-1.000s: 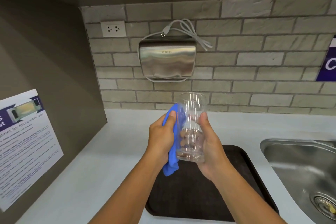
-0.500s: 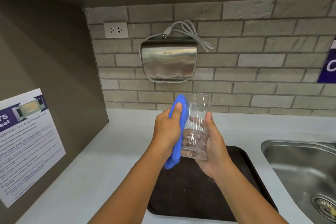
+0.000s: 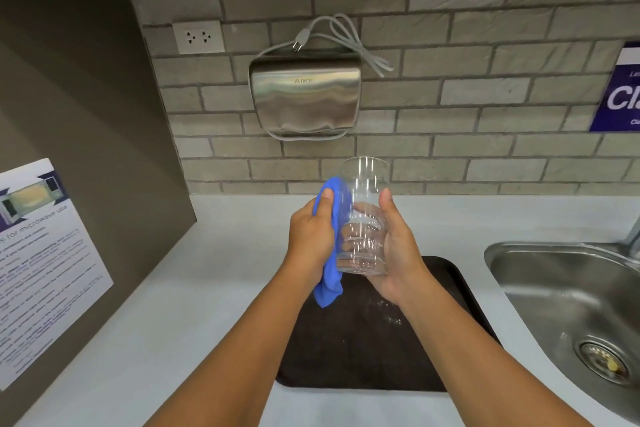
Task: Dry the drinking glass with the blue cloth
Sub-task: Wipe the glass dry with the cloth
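A clear drinking glass [image 3: 364, 184] is held upright above the counter, mouth up. My right hand [image 3: 398, 253] wraps its right side and base, fingers showing through the glass. My left hand [image 3: 310, 239] presses a blue cloth [image 3: 329, 288] against the glass's left wall, thumb near the cloth's top edge. The cloth's loose end hangs below my left palm.
A dark tray [image 3: 433, 350] lies on the white counter [image 3: 207, 288] under my hands. A steel sink [image 3: 571, 295] sits to the right. On the brick wall hang a steel hand dryer [image 3: 304, 97] and a socket [image 3: 199, 36]. A microwave notice [image 3: 41, 263] covers the left panel.
Both hands and the glass rose slightly, and the cloth slid up along the glass's left side towards the rim.
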`<state>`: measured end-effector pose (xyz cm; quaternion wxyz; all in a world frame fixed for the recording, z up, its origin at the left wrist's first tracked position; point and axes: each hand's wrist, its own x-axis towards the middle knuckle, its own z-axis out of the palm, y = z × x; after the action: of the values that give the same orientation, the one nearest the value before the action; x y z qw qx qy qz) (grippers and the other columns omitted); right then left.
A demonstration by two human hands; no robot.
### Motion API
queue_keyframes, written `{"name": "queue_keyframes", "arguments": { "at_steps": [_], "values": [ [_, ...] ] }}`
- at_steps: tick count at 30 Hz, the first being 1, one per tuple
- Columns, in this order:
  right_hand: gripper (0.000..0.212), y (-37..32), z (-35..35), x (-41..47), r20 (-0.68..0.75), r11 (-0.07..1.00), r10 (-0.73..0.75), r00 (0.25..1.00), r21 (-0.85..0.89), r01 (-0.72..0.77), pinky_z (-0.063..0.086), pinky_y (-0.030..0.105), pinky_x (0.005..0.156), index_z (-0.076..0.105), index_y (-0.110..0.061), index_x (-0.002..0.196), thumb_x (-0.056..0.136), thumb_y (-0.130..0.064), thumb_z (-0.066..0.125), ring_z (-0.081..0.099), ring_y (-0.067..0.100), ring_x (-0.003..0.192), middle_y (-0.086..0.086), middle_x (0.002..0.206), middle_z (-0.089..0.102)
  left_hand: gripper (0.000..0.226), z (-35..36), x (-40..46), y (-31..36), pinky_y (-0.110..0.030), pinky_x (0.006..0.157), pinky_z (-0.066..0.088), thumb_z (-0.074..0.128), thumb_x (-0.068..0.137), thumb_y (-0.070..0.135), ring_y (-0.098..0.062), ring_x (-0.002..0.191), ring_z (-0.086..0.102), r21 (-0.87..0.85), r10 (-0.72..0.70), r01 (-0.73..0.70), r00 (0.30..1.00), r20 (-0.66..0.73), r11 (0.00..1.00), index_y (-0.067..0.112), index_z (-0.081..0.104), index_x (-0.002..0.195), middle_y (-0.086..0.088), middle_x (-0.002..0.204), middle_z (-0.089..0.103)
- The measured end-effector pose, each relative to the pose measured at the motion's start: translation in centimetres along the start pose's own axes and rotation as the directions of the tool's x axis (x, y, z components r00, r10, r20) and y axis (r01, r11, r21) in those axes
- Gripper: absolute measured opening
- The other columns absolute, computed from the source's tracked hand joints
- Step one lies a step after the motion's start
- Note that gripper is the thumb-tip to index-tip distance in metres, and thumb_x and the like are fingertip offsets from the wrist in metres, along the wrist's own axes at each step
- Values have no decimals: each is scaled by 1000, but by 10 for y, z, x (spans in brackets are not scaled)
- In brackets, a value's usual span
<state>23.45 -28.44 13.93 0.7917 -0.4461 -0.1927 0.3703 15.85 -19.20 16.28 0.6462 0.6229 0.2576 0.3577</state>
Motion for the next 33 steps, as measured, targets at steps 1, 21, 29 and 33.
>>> {"name": "queue_keyframes", "arguments": {
  "at_steps": [1,21,29,33],
  "values": [
    [68,0,0,1,-6,1000,4,1000,-6,-4,60,41,68,71,-17,112,75,-72,60,74,27,74,10,85,76,28,1,-1,-3,-22,61,54,47,97,46,-15,77,73,-9,3,-3,1000,3,1000,34,68,82,2,84,75],
    [73,10,-4,6,-33,998,41,999,-41,-43,58,39,72,71,-12,109,66,-71,62,72,24,73,9,84,73,31,-3,-6,-43,-24,54,56,52,97,41,-20,76,75,-209,-102,88,993,-55,974,18,72,107,-3,82,78],
    [67,13,-1,7,-215,976,-11,976,-214,-36,50,58,102,67,-15,119,88,-72,48,66,38,115,14,125,69,28,-5,-12,-36,-13,67,50,44,98,48,-9,91,64,70,177,-170,978,-112,983,34,57,118,5,109,62],
    [60,12,1,5,-234,936,-20,972,-346,-64,49,41,97,64,-27,121,89,-73,43,65,22,110,3,117,68,43,-5,-11,-38,-10,65,47,44,98,44,-3,93,62,133,205,-191,973,-107,973,23,54,134,4,114,59]
  ]
}}
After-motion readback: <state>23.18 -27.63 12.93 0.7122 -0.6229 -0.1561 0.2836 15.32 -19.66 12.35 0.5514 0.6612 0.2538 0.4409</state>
